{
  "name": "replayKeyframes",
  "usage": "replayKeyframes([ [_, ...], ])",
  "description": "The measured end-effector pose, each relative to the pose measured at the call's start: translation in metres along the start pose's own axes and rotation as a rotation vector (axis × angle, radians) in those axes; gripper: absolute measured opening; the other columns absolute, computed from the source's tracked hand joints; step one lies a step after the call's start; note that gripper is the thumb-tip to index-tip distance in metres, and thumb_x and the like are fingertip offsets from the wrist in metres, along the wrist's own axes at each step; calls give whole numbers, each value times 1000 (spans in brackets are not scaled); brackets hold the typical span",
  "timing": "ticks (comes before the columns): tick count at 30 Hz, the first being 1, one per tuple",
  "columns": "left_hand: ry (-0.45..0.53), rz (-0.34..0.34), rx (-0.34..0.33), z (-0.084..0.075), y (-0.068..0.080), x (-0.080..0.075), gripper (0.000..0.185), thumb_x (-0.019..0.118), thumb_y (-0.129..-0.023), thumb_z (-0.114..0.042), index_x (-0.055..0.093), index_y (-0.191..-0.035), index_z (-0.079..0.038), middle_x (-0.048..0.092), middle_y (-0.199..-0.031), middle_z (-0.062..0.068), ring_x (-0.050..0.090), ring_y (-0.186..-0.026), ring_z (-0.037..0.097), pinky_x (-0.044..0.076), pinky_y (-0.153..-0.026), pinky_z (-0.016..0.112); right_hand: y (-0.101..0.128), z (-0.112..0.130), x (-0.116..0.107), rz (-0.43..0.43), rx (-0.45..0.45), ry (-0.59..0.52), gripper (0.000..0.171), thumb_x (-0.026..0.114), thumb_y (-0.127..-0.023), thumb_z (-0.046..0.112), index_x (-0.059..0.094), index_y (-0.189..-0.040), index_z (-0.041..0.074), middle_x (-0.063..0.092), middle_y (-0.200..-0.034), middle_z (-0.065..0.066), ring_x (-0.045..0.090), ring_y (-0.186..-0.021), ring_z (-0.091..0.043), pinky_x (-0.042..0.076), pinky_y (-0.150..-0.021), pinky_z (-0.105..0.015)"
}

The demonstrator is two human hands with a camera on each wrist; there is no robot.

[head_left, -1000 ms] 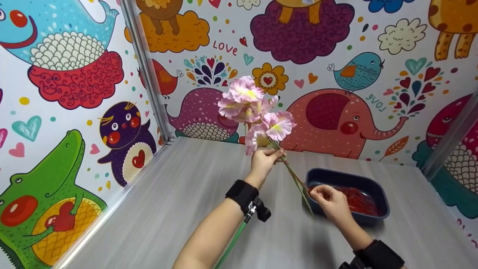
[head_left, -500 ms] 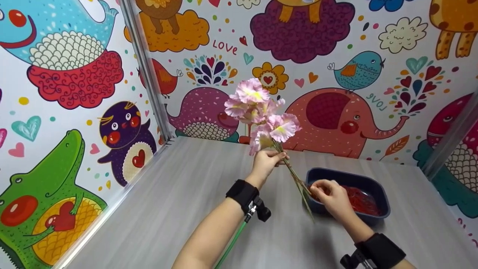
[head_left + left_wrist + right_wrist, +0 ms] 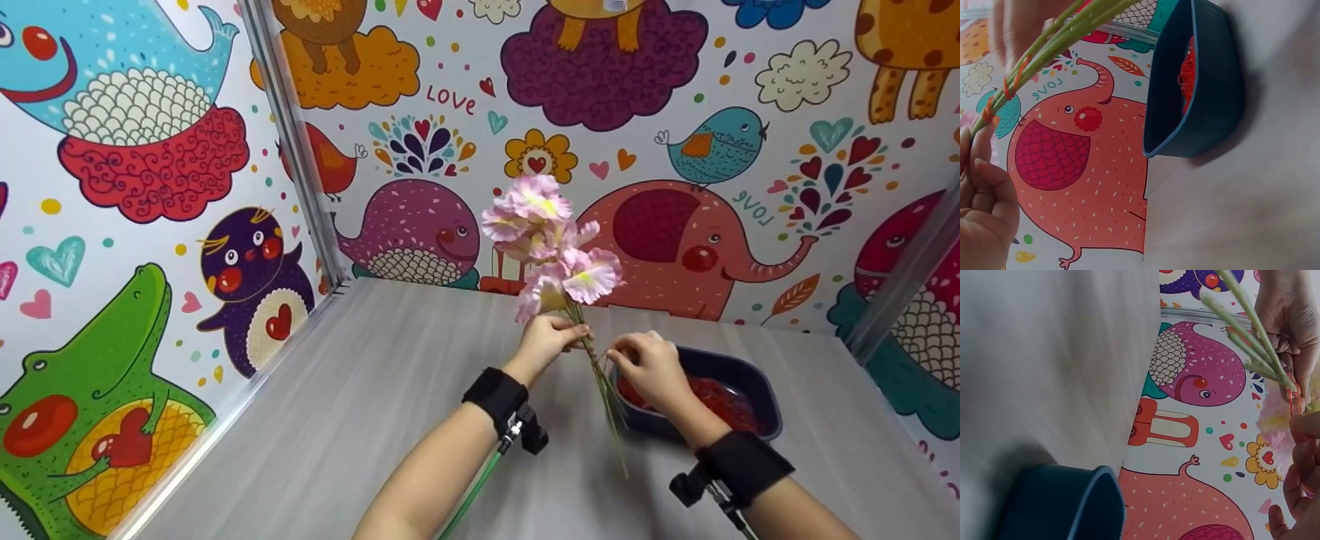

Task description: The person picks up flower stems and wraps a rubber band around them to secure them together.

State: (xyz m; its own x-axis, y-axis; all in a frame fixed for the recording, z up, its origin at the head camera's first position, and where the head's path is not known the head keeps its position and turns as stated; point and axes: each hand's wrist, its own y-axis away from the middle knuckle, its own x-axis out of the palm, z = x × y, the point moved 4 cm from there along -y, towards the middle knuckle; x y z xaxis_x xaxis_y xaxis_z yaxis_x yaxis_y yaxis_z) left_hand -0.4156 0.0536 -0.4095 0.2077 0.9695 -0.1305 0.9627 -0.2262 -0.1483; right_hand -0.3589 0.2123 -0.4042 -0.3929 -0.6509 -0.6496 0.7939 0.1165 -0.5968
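Pink artificial flowers (image 3: pixel 551 247) with yellow centres stand tilted above the table. Just below the blossoms, my left hand (image 3: pixel 541 343) grips their bunched green stems (image 3: pixel 602 386). A thin orange-red rubber band (image 3: pixel 1012 84) winds round the stems beside the left fingers in the left wrist view. Close to the left hand, my right hand (image 3: pixel 651 369) pinches a stretched loop of the rubber band (image 3: pixel 1295 400), drawn away from the stems in the right wrist view. The stem ends spread apart below both hands.
A dark blue plastic basin (image 3: pixel 769 382) stands on the grey table (image 3: pixel 420 360) behind the right hand, with many red rubber bands (image 3: pixel 724 403) inside. Cartoon-printed wall panels (image 3: pixel 660 247) border the table at the back and left.
My right hand has moved up along the stems from the basin's near side towards the left hand, drawing the band. My left hand and the flowers have shifted right and slightly down.
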Motion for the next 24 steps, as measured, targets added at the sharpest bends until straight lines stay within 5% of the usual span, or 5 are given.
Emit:
replayKeyframes([
  [6, -76, 43, 5, 3, 3, 8, 19, 70, -88, -9, 72, -95, 8, 73, -89, 21, 72, -71, 19, 57, -71, 30, -8, 6, -1, -78, -119, 57, 6, 75, -82, 6, 69, -82, 5, 62, -70, -5, 49, -75, -22, 33, -76, -44],
  [12, -148, 85, 11, 5, 5, 12, 19, 71, -88, -14, 75, -94, 4, 75, -87, 15, 71, -69, 13, 53, -63, 19, -9, 3, -5, -207, -179, 69, 9, 75, -78, 1, 67, -80, 4, 59, -68, -6, 48, -76, -24, 34, -75, -48],
  [24, -203, 75, 11, 1, 1, 10, 21, 72, -87, -17, 75, -91, 4, 74, -86, 15, 58, -59, 1, 48, -59, 15, 3, -4, 8, -56, -136, 0, 9, 77, -78, 6, 69, -82, 8, 63, -71, 0, 49, -74, -18, 34, -77, -44],
])
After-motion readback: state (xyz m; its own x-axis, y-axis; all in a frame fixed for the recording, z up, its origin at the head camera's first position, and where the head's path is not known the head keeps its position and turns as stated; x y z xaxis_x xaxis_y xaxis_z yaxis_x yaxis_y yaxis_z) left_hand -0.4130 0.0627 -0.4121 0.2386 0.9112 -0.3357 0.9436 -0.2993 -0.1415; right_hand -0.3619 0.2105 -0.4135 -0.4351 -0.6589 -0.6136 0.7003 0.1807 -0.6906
